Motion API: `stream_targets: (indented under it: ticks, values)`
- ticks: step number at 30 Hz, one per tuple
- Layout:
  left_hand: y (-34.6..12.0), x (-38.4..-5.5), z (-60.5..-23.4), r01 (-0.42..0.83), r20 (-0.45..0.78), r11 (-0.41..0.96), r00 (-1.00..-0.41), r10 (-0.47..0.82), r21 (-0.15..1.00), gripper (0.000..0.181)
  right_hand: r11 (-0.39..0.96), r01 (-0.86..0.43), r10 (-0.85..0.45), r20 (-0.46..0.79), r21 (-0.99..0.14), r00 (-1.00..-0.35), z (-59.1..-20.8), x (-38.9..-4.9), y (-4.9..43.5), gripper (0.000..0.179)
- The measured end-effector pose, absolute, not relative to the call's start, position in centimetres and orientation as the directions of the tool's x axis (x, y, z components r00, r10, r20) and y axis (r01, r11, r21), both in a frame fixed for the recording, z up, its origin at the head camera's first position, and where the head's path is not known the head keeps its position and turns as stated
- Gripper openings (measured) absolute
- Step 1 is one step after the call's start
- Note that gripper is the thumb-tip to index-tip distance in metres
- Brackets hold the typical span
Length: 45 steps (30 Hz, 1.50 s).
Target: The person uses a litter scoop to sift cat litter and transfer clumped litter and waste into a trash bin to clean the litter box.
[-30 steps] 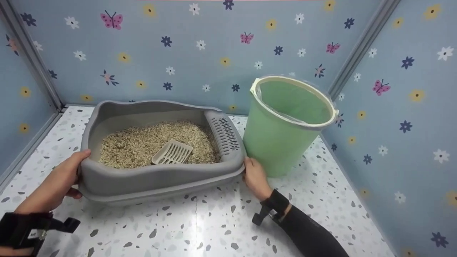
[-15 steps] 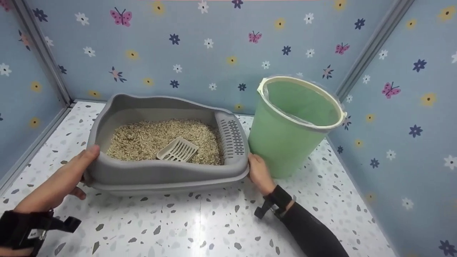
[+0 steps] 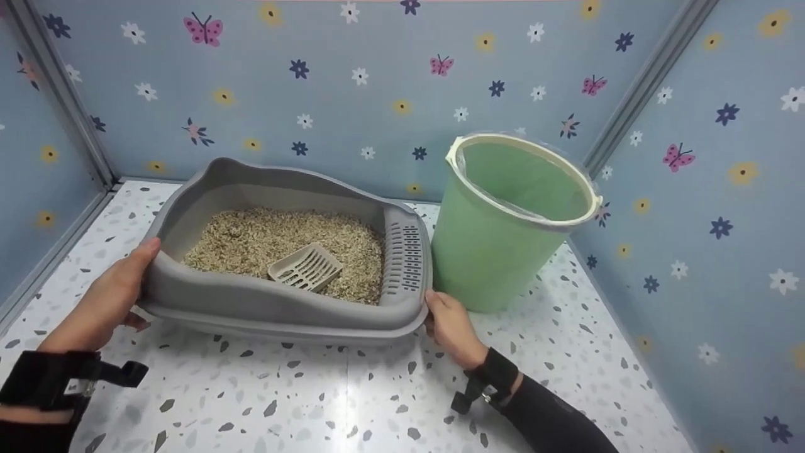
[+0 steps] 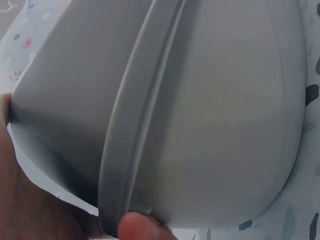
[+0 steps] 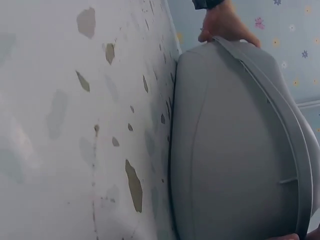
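Observation:
A grey litter box [image 3: 251, 301] stands at the left centre in the head view, turned slightly, its front right corner towards me. Brown granular litter [image 3: 245, 242] covers its floor, and a beige slotted litter scoop [image 3: 308, 267] lies on top of it. My left hand [image 3: 113, 296] grips the box's front left corner, thumb at the upper rim; in the left wrist view a fingertip [image 4: 142, 227] shows by the lower ledge. My right hand [image 3: 454, 327] holds the front right corner by its ledge, its curled fingers partly hidden below. Whether the base fully touches the white speckled surface, I cannot tell.
Close beside the box's right end stands a green bin [image 3: 490, 251] with a cream rim and a clear liner. Blue flowered panels [image 3: 352, 94] enclose the back and both sides. White speckled surface [image 3: 314, 402] stretches in front of the box.
Both hands have shifted the litter box: its left end has moved back and up in view, its front right corner towards me. Scoop and litter moved with it; the bin stayed put.

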State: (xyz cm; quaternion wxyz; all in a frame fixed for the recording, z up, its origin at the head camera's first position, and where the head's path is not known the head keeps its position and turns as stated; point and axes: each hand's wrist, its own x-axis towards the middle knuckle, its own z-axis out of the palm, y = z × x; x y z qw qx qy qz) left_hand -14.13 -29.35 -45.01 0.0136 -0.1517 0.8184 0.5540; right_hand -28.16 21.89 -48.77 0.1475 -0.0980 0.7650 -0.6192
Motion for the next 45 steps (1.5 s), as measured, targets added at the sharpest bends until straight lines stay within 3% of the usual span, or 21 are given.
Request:
stream_targets:
  ticks: [3, 7, 11, 18, 24, 28, 37, 41, 45]
  values:
    - [-28.8, -13.8, -44.9, -0.274, -0.184, 0.349, -0.945, -0.27, 0.896, 0.104, 0.182, -0.004, -0.354, -0.061, -0.983, -0.933, -49.9, -29.5, 21.9, 0.042]
    - [-27.6, -13.2, -44.9, -0.317, -0.172, 0.483, -0.932, -0.321, 0.817, 0.106, 0.176, 0.002, -0.341, -0.063, -0.984, -0.938, -51.8, -32.9, 21.9, 0.048]
    - [-26.7, -13.0, -44.9, -0.339, -0.186, 0.537, -0.93, -0.318, 0.773, 0.096, 0.207, 0.043, -0.293, -0.104, -0.977, -0.951, -52.3, -34.6, 21.7, 0.048]
    - [-27.6, -13.8, -45.2, -0.313, -0.164, 0.455, -0.927, -0.338, 0.833, 0.078, 0.153, 0.051, -0.302, -0.096, -0.987, -0.949, -50.3, -31.0, 20.9, 0.046]
    - [-28.8, -15.0, -45.6, -0.326, -0.206, 0.322, -0.912, -0.354, 0.889, 0.104, 0.172, 0.064, -0.351, -0.122, -0.983, -0.929, -49.2, -27.4, 20.7, 0.045]
    - [-27.7, -15.1, -45.7, -0.337, -0.23, 0.281, -0.907, -0.353, 0.899, 0.112, 0.161, 0.048, -0.354, -0.104, -0.986, -0.929, -49.1, -28.8, 20.8, 0.044]
    - [-23.3, -13.7, -45.6, -0.362, -0.306, 0.114, -0.889, -0.34, 0.925, 0.099, 0.192, 0.049, -0.201, -0.088, -0.98, -0.976, -51.2, -34.9, 20.4, 0.045]
    - [-23.0, -14.2, -45.4, -0.361, -0.307, 0.103, -0.886, -0.347, 0.927, 0.101, 0.199, 0.048, -0.189, -0.087, -0.979, -0.978, -50.9, -34.6, 20.1, 0.046]
    - [-23.8, -15.1, -45.2, -0.337, -0.295, 0.056, -0.884, -0.361, 0.94, 0.093, 0.156, 0.058, -0.252, -0.096, -0.986, -0.963, -50.0, -32.0, 20.0, 0.046]
